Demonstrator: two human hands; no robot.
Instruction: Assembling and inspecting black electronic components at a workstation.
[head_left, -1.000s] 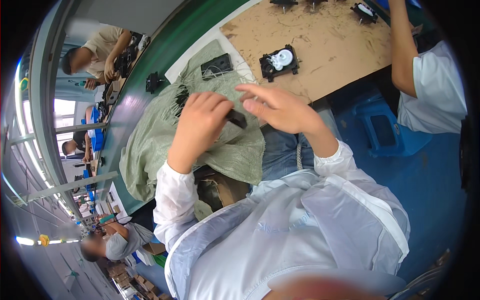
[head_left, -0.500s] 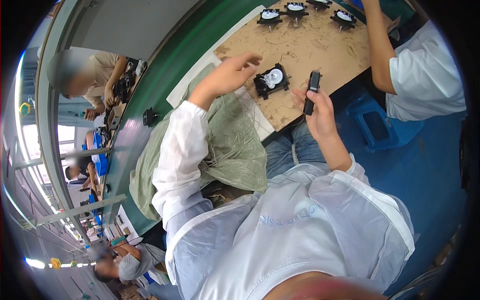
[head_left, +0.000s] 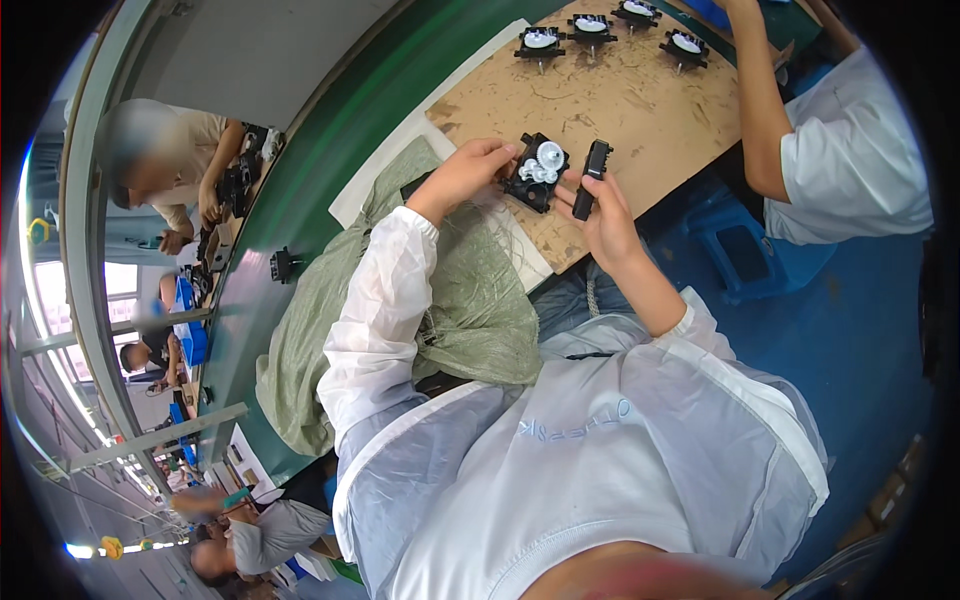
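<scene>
A black gear housing with white plastic gears (head_left: 541, 166) sits tilted between my hands, over the brown board. My left hand (head_left: 470, 178) is closed on the left edge of this housing, its fingertips partly hidden behind it. In my right hand (head_left: 608, 222) is a black rectangular block (head_left: 594, 178), held upright between thumb and fingers. Fingertips of the right hand reach close to the right side of the housing; whether they touch it I cannot tell.
Several similar black units with white discs (head_left: 591, 28) stand at the board's far side. A green woven sack (head_left: 470, 300) drapes over the near left edge. Another black unit (head_left: 283, 265) lies on the green table. A co-worker's arm (head_left: 762, 110) and a blue stool (head_left: 745, 245) are right.
My left hand has come down and taken hold of the gear housing, which has turned and tilted. My right hand has moved left with the black block, closer to the housing.
</scene>
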